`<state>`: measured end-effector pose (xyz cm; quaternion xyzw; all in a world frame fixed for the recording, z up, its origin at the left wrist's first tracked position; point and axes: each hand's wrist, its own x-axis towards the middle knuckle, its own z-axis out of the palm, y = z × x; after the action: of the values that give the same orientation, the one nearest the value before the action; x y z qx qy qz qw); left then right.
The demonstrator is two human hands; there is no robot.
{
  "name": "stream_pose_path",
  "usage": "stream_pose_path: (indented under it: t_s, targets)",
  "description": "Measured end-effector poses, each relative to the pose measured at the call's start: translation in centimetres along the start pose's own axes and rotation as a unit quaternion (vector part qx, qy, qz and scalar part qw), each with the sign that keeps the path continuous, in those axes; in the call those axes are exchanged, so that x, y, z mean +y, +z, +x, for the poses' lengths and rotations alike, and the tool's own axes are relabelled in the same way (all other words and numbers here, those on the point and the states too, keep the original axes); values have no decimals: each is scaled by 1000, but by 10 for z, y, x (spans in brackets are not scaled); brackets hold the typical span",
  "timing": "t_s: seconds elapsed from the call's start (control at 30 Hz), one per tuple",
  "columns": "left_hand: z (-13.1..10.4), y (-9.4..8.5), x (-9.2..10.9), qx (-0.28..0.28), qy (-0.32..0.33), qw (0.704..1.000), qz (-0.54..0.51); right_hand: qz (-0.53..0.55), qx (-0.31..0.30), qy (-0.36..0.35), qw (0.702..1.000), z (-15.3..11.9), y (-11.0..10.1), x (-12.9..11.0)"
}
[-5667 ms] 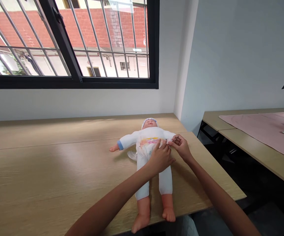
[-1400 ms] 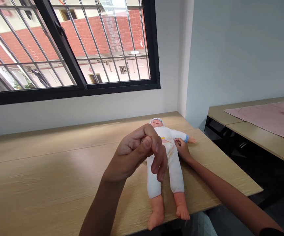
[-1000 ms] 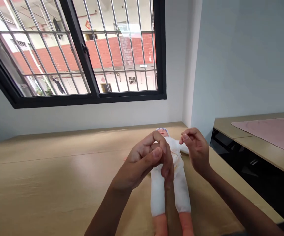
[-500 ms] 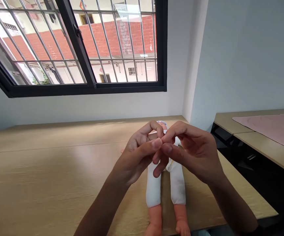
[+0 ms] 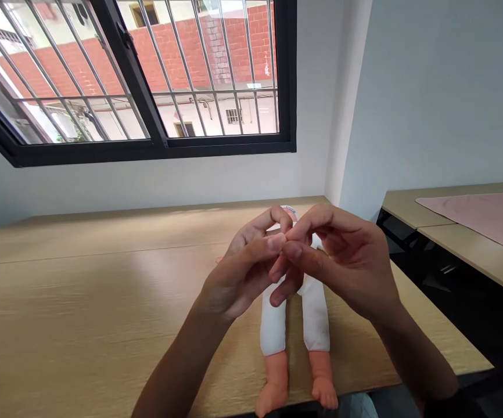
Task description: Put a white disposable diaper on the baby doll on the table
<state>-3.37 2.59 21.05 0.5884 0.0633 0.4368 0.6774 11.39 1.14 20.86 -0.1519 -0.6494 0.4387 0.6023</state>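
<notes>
Fingers (image 5: 275, 241) meeting right in the middle here, thumb and forefinger of the left hand (image 5: 238, 267) drawn in tip to tip with those of the right hand (image 5: 351, 261)! Are they pinching something? Cannot tell; the tips hide whatever might be between them. The left hand's other fingers curl loosely below, and the right hand's are folded in towards its palm.

Behind and beneath them lies the doll (image 5: 273, 325), flat on its back on the wooden table (image 5: 103, 313), head to the far side, feet at the near edge. And what a look: white legs, soft and padded, lying a little apart, ending in bare orange-pink feet with moulded toes, one foot poking out to the rim of the table. A touch of yellow shows near the top of the legs. Most of the body is covered by the hands, a white sleeve peeps out beside the right thumb, and up top, just a sliver of head in a white cap with dark print.
</notes>
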Motion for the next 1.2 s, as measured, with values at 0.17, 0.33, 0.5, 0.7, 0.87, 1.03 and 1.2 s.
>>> stream_pose_path:
  t_s: [0.17,0.33,0.5,0.7,0.87,1.03,1.2]
  targets:
    - [2,-1,0,-17,-23,999,-26,-33,35,-31,998,1,-2,3]
    - [3,-1,-1,-38,-35,997,-54,-57,39,-46,997,0,-2,3]
    - [3,-2,-2,-53,-39,996,-66,-64,41,-50,996,1,-2,3]
    - [3,-4,-3,-59,-36,995,-67,-57,39,-43,997,2,-3,3]
    - [2,-5,-4,-59,-26,996,-54,-40,30,-32,998,2,-3,1]
    - [2,-5,-4,-61,-14,997,-44,-46,43,-26,998,1,-2,-1]
    - [1,-6,-6,-77,-13,997,-28,-21,32,7,999,-2,-1,-2]
